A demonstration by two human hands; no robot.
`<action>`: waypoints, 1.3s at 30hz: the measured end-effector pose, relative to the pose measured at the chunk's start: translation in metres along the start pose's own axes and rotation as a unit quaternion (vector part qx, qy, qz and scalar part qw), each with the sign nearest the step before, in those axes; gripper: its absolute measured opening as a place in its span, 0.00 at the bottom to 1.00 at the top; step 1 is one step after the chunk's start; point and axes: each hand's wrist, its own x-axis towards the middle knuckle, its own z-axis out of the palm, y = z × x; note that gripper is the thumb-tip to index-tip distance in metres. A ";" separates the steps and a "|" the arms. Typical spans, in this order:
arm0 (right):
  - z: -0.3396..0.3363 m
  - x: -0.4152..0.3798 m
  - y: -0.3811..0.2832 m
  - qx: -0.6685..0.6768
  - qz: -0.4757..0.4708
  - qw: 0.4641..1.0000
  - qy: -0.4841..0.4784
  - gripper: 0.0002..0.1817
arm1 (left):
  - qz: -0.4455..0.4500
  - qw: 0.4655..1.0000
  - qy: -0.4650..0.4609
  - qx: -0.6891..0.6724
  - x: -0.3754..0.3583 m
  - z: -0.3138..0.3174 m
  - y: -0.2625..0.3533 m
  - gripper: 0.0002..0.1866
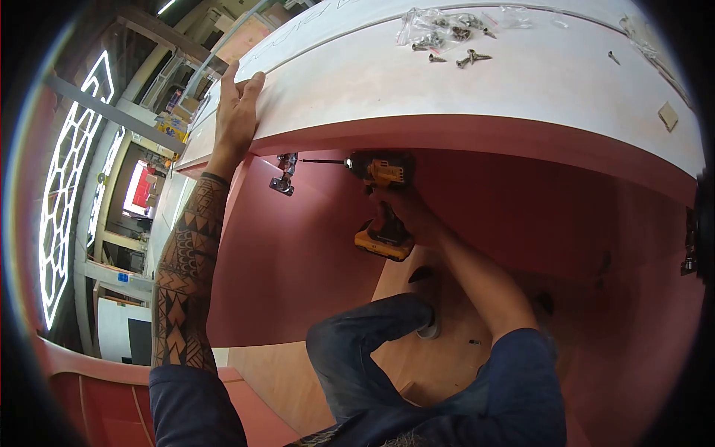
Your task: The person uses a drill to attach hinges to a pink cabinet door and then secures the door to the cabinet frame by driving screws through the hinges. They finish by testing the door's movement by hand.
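Observation:
My right hand (pixel 395 200) is wrapped round the grip of a yellow and black cordless drill (pixel 387 171). Its long thin bit points left, with the tip close to a metal cabinet hinge (pixel 283 179) under the top edge of a pink panel (pixel 298 261). My left hand (pixel 237 115) lies on the corner of the white-topped board (pixel 357 89), fingers stretched out over its edge and holding nothing.
A plastic bag of screws (pixel 432 30) and several loose screws (pixel 471 58) lie on the white board. A small tan block (pixel 668 116) sits at its right. Another hinge (pixel 689 257) is at the far right. Wooden flooring (pixel 380 372) shows below, beside my bent knee.

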 end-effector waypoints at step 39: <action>-0.011 0.032 0.005 -0.100 -0.048 0.994 -0.009 0.09 | -0.025 0.999 -0.023 0.032 0.008 0.006 -0.001 0.43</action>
